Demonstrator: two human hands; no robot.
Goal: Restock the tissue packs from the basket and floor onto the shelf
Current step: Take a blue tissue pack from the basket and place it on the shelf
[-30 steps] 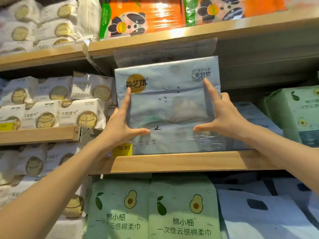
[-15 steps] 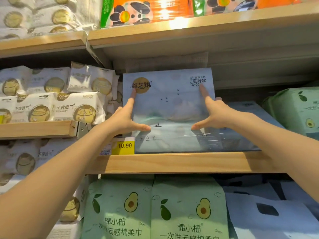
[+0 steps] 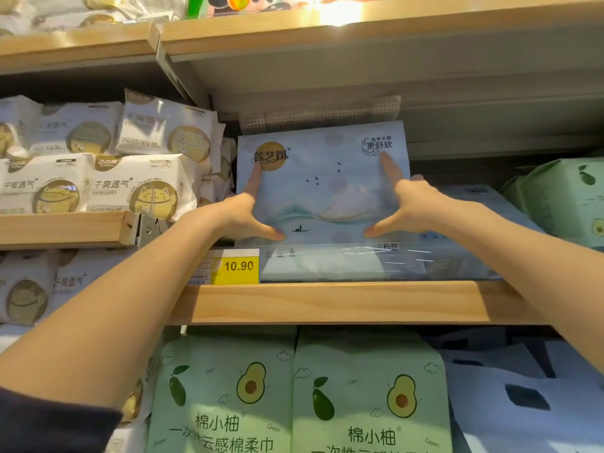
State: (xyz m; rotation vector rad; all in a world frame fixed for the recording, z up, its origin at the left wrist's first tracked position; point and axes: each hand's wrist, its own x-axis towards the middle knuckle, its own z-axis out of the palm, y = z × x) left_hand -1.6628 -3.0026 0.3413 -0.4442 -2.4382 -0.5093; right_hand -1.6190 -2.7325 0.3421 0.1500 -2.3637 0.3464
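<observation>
Hands are pressing flat against the front of the blue tissue pack. The left hand and right hand are lying apart near its side edges, fingers straight, thumbs spread, gripping nothing. Over the last second the pack has been sliding back from the lip of the shelf. It is now standing upright deeper in, behind the yellow price tag. Seating this pack looks nearly done.
</observation>
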